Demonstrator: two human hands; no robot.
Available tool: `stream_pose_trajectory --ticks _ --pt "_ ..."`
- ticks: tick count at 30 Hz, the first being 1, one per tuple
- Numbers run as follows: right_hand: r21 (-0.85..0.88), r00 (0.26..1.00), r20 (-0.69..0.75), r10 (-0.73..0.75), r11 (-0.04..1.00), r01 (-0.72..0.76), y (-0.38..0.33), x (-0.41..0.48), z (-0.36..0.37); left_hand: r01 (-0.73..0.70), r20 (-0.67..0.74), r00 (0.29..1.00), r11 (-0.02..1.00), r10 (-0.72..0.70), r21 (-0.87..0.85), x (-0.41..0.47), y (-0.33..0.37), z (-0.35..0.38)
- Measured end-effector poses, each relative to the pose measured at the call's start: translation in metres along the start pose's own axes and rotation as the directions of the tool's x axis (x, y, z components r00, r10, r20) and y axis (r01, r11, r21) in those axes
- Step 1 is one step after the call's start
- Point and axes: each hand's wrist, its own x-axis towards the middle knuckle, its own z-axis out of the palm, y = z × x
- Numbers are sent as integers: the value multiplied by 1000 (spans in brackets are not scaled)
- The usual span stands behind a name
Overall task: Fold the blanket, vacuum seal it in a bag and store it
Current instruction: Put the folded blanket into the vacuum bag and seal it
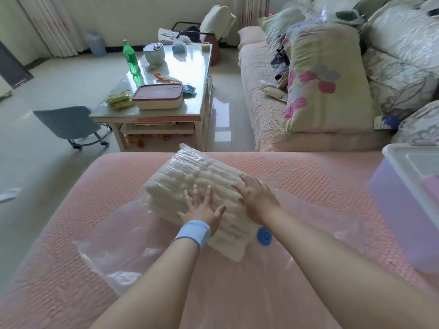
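A folded cream ribbed blanket (187,181) lies inside a clear plastic vacuum bag (123,245) on the pink sofa seat (320,186) in front of me. The bag's round blue valve (264,236) shows just right of the blanket's near end. My left hand (202,207), with a light blue wristband, presses flat on top of the bagged blanket with fingers spread. My right hand (255,195) rests flat on the blanket beside it, fingers straight. The bag's loose near part spreads flat over the seat toward me.
A lilac storage box with a clear lid (408,210) stands on the seat at the right. A flowered quilt (327,77) lies on the sofa beyond. The glass coffee table (197,91) with a green bottle (131,59) stands ahead, a small blue chair (69,122) to its left.
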Motion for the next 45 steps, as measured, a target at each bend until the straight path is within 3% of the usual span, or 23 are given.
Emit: stream_pose_trajectory --ticks 5,12,17,21,23,27,31,34,38,42,45 --pt "0 1000 18 -19 1000 19 20 11 49 -131 -64 989 991 132 16 33 -24 40" --pt "115 970 -177 166 982 -147 15 11 95 -234 -99 960 946 261 225 79 -25 30" --pt "26 955 -165 248 969 -247 -6 -22 105 -165 -307 917 943 254 287 41 -14 43" --pt "-36 935 -158 317 945 -327 -17 -78 107 -273 -514 788 941 339 202 -24 -23 74" --pt "-99 925 -209 317 934 -343 -19 -110 111 -343 -496 778 922 386 180 -45 -28 90" --pt "-159 906 -274 323 914 -373 -17 -169 113 -459 -301 847 888 439 3 -86 -24 112" --pt "-29 910 -241 336 935 -353 -20 -199 119 -437 -192 884 899 427 -9 -117 -17 114" --pt "102 917 -130 378 925 -367 -19 -202 131 -459 -95 878 882 468 106 -120 -11 118" --pt "196 909 -109 403 905 -378 12 -181 150 -444 -130 876 882 465 159 -85 3 138" --pt "144 902 -207 379 924 -355 61 -141 151 -422 -169 869 875 465 235 -46 37 139" --pt "108 904 -193 382 924 -367 96 -111 135 -439 -137 868 866 478 241 -13 65 128"
